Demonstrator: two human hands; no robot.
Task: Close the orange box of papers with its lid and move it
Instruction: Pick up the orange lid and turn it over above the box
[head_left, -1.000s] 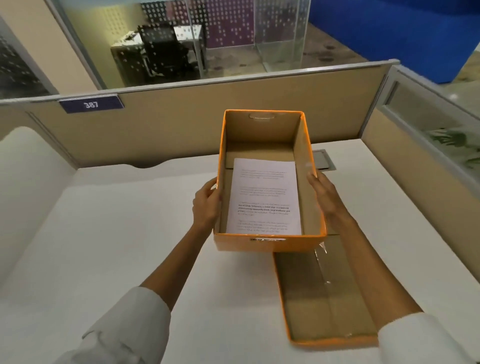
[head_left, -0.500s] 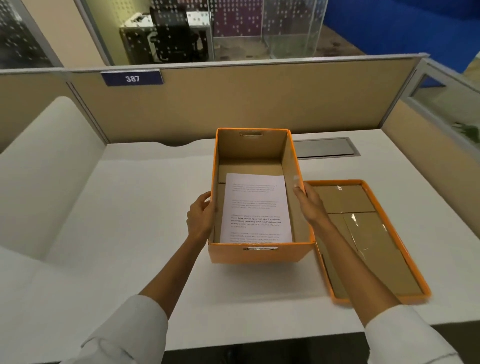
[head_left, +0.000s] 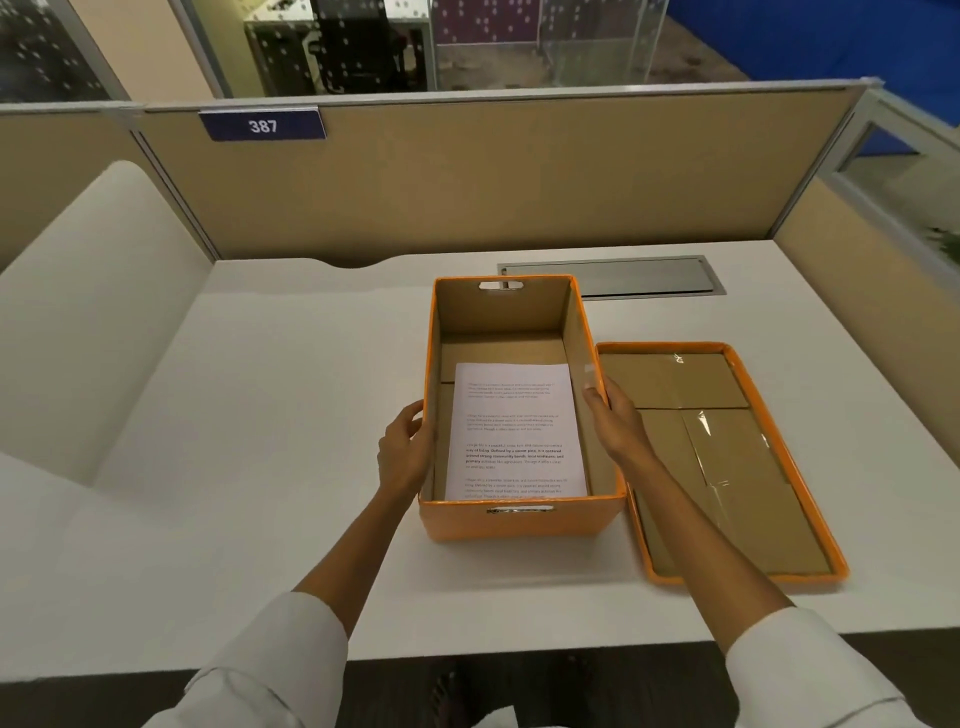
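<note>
The orange box (head_left: 519, 522) stands open on the white desk, with a printed sheet of paper (head_left: 517, 431) lying flat inside on its brown bottom. My left hand (head_left: 405, 452) presses against the box's left wall and my right hand (head_left: 615, 421) grips its right wall, thumb over the rim. The orange lid (head_left: 810, 499) lies upside down on the desk just right of the box, brown inside facing up, partly under my right forearm.
A grey metal cable hatch (head_left: 623, 275) is set into the white desk (head_left: 291, 395) behind the box. Tan partition walls (head_left: 467, 176) enclose the back and right side; a blue sign reads 387 (head_left: 262, 126). The desk's front edge runs near my sleeves.
The box has come down from a lifted position to rest on the desk beside the lid, both hands still on its sides. The view has pulled back and tilted.
</note>
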